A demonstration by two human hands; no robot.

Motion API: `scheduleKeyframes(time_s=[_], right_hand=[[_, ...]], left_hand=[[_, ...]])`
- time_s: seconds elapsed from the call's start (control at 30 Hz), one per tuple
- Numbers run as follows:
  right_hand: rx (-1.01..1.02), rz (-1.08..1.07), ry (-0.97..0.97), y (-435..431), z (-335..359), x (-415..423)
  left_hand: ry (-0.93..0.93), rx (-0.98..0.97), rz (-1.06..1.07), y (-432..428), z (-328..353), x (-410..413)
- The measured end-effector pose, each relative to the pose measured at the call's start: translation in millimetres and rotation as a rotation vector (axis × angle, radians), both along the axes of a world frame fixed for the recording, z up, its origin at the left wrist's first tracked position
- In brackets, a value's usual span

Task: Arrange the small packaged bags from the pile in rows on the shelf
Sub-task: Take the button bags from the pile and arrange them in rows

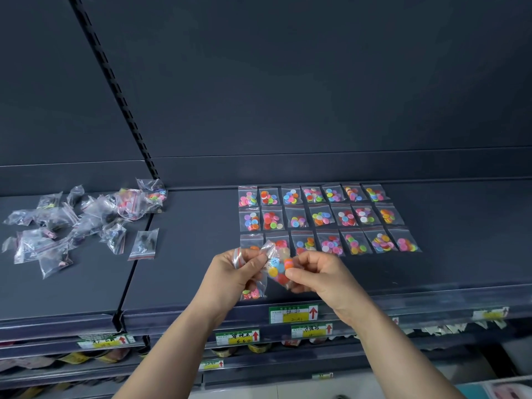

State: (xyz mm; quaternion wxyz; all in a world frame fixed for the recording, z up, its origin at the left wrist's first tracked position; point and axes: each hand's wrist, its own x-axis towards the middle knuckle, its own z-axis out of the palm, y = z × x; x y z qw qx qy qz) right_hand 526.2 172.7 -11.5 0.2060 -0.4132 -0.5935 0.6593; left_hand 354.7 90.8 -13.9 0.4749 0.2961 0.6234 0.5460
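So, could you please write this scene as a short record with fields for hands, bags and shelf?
left hand: pinches the top of the held bag; a second bag hangs under it
right hand: pinches the same bag's right side
pile: loose clear bags, left on the shelf
rows: three rows of button bags, flat, right of the pile
price labels: on the shelf's front edge

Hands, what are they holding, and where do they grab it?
A small clear bag of coloured buttons. The left hand pinches one end, the right hand the button-filled end. A second bag hangs under the left hand.
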Motion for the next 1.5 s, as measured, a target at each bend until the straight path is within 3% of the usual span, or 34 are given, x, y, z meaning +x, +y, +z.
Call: scheduleKeyframes(time_s=[0.13, 0.37, 0.6, 0.8, 1.03, 1.33, 1.4, 1.5], right_hand=[[0.01, 0.073, -0.014, 4, -1, 3], [0.077, -0.11, -0.195, 12, -18, -4], [0.37, -0.055, -0.474, 12, -31, -9], [0.451, 0.043, -0.472, 11, -29, -6], [0.492, -0.016, -0.462, 11, -37, -9], [0.577, 0.023, -0.502, 9, -38, -10], [0.572, 0.001, -0.485, 8, -36, -11], [0.558, -0.042, -0.418, 7, -29, -7]], left_hand=[[0.09, -0.009, -0.043, 5, -1, -1], [0.24, -0.088, 0.014, 6, -13, -10], [0.552, -0.219, -0.151, -3, -31, -20], [0.634, -0.228, -0.185, -3, -32, -22], [0.684, -0.236, -0.255, 0, -33, -26], [0.586, -0.221, -0.227, -3, -25, -25], [0.405, -0.15, -0.131, -7, -17, -23], [-0.015, -0.086, -0.02, -8, -9, -20]])
